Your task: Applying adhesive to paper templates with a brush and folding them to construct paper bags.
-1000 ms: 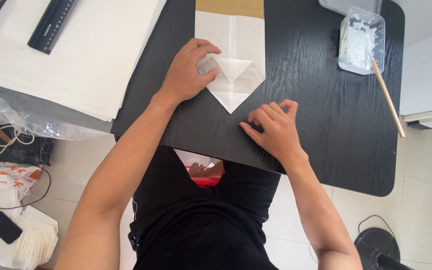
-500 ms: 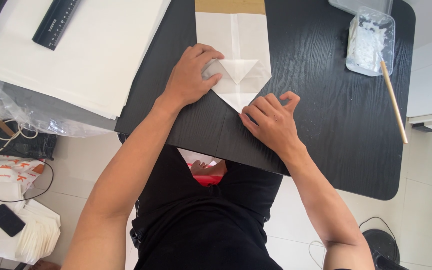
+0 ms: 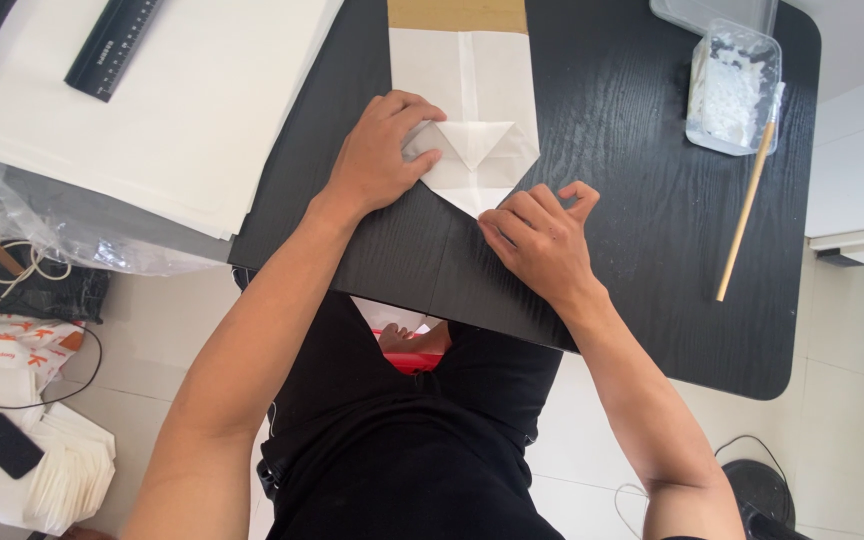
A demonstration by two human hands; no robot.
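A white paper bag point(image 3: 472, 90) with a brown top strip lies flat on the black table point(image 3: 642, 230). Its near end is folded into a point with triangular flaps. My left hand point(image 3: 380, 155) presses flat on the left flap of that fold. My right hand point(image 3: 537, 235) rests on the table at the point's lower right edge, fingertips touching the paper's tip. Neither hand grips anything.
A clear plastic tub of white paste point(image 3: 732, 88) with a wooden stick point(image 3: 747, 215) stands at the table's right. A stack of large white sheets point(image 3: 172, 110) with a black ruler point(image 3: 112, 45) lies left. Cables, a phone point(image 3: 7, 445) and paper lie on the floor.
My right hand has slid up and left along the table until its fingertips reach the folded tip. The left hand keeps pressing the flap.
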